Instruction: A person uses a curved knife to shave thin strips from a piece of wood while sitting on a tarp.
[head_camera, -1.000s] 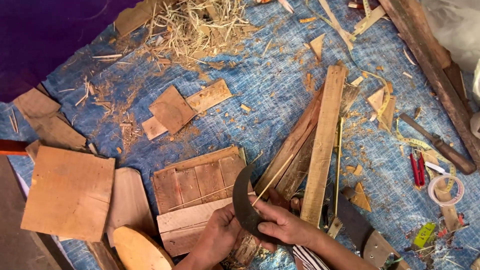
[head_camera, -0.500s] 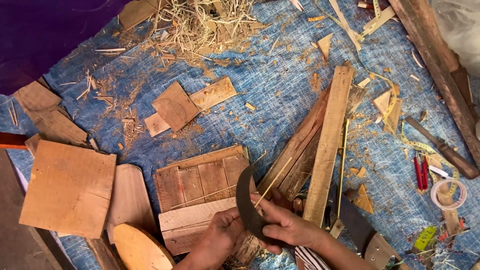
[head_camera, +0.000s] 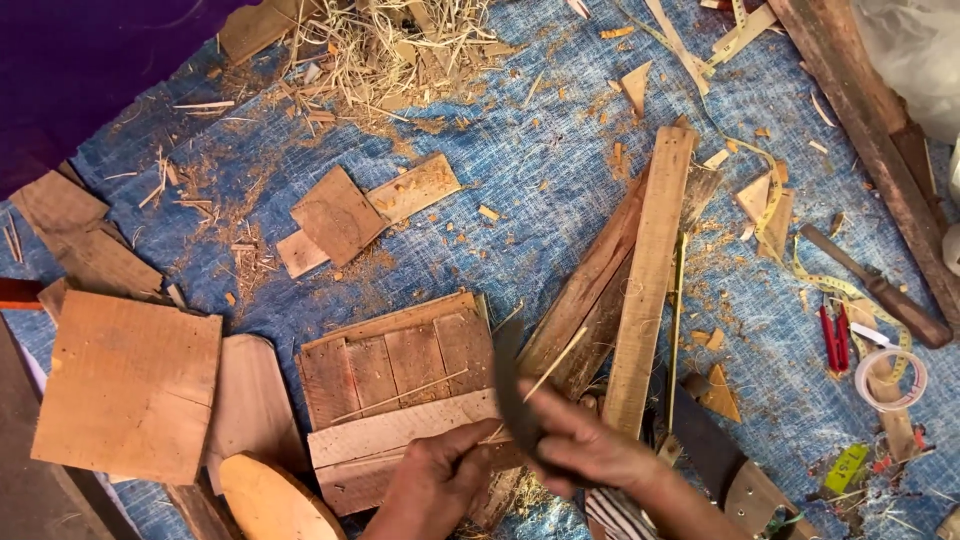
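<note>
My right hand (head_camera: 590, 450), with a striped sleeve behind it, is shut on a dark curved knife (head_camera: 508, 385) whose blade points up. My left hand (head_camera: 440, 475) pinches the lower end of a thin pale stick (head_camera: 555, 365). The stick slants up to the right and crosses the blade. Both hands work at the bottom middle, over a slatted wooden panel (head_camera: 400, 365) and a pale plank (head_camera: 385, 430) lying on the blue tarp (head_camera: 540, 200).
Long planks (head_camera: 650, 280) lean just right of the hands. Also on that side are a saw blade (head_camera: 705, 440), red-handled pliers (head_camera: 832, 338), a yellow tape measure (head_camera: 775, 200), a tape roll (head_camera: 890, 378) and a chisel (head_camera: 875, 285). Square boards (head_camera: 125, 385) and offcuts (head_camera: 340, 215) lie left, shavings (head_camera: 390, 50) at the top.
The knife blade has shifted slightly to the right and turned more edge-on along the stick. Both hands stay in the same place, and the view has drifted a little.
</note>
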